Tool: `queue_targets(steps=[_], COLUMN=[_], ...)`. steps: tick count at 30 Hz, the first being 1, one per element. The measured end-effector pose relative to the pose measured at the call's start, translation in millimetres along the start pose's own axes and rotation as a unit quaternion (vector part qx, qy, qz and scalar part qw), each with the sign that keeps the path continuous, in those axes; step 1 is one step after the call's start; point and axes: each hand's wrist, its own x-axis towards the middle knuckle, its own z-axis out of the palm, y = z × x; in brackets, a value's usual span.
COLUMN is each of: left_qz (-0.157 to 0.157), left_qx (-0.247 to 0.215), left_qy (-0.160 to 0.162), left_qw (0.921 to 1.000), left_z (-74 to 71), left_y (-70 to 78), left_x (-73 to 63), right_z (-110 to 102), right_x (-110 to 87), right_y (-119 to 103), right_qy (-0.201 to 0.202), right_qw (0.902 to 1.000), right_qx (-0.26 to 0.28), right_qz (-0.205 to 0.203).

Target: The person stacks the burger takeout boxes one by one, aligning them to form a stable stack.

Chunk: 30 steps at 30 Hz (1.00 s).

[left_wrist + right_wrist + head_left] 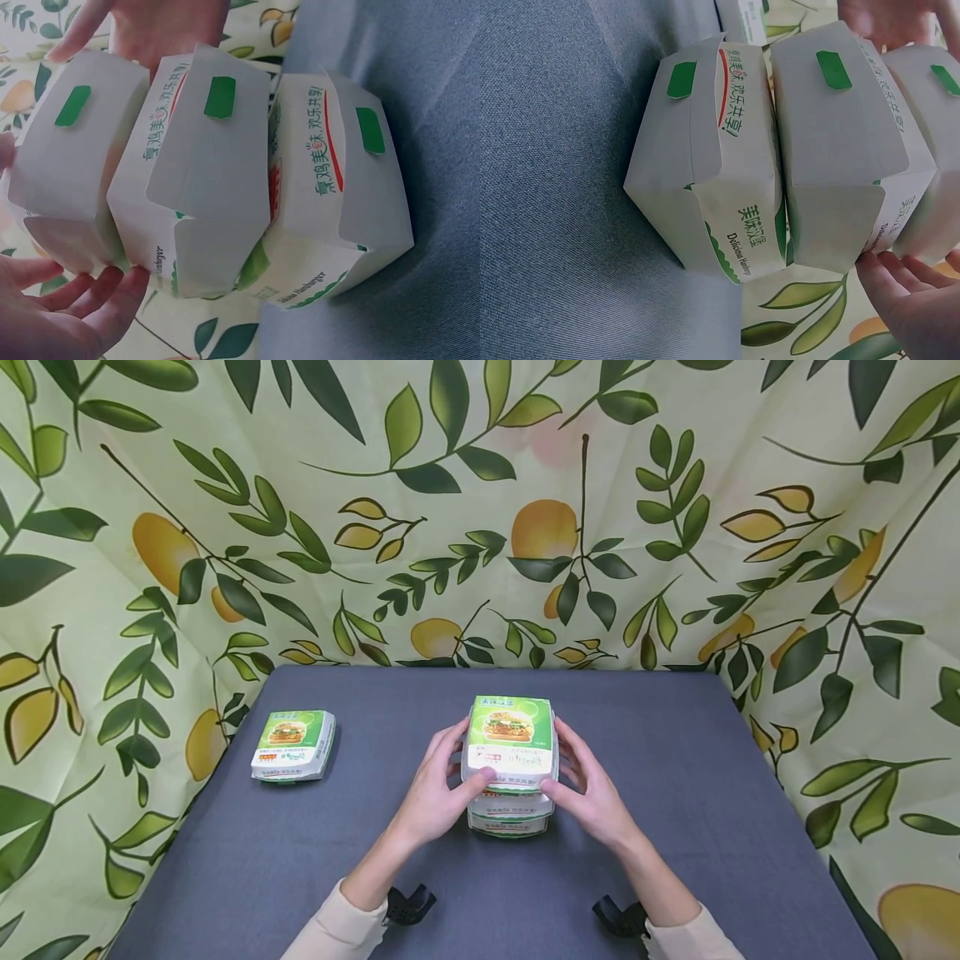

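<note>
Three burger boxes, white and green with a burger picture on the lid, stand in a stack at the middle of the table. My left hand holds the top burger box by its left side, thumb over the front edge. On the opposite side my right hand grips the same box, thumb at its front right corner. In the left wrist view the middle burger box sits right under it, fingertips close to their seam. The bottom burger box rests on the table.
Another burger box of the same kind lies on the left part of the dark blue-grey tabletop. A leaf-and-fruit patterned cloth hangs behind the table and along its sides.
</note>
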Motion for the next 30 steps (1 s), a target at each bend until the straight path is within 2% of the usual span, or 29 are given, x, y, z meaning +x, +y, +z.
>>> queue_targets(steps=[11,19,30], left_qz=[0.004,0.001,0.002], left_qx=[-0.021,-0.026,-0.03], left_qy=[-0.015,-0.027,-0.029], left_qw=[0.9997,0.9993,0.9991], left_z=[-0.5,-2.5,-4.1], left_y=[-4.6,-8.2,-10.6], left_x=[1.2,1.4,1.3], right_z=[-1,-3,-1], right_x=[-0.3,1.4,0.7], right_y=[1,-1,-3], right_qy=[0.005,-0.011,-0.019], right_qw=[0.9999,0.9997,0.9991], right_qx=[0.006,0.009,-0.026], right_qz=[0.007,0.022,0.029])
